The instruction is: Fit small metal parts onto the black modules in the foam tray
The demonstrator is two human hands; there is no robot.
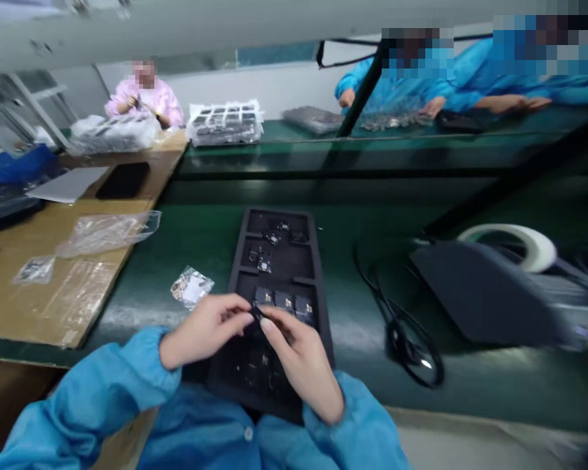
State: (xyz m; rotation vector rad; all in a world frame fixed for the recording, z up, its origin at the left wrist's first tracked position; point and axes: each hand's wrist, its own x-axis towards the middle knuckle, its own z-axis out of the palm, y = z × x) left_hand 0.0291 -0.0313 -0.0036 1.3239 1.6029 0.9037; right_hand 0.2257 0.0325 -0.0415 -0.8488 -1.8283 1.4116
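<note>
My left hand (210, 328) and my right hand (298, 349) meet above a black foam tray (323, 326). Between their fingertips is a small black part (257, 314), pinched from both sides; its details are too blurred to make out. Beyond my fingers, several square black modules (285, 301) lie in a row in the tray. Small circuit boards (263, 261) rest in the tray's farther compartments. More dark parts (264, 360) show in the near section, partly covered by my right hand. Left of the tray sits a small clear bag (192, 287) with tiny pieces inside.
On the left, cardboard (93, 274) carries plastic bags and a dark flat pad (123, 181). A black cable (396, 326) is coiled right of the tray, near a tape roll (543, 251) and a dark angled stand (485, 294). Co-workers sit across the bench.
</note>
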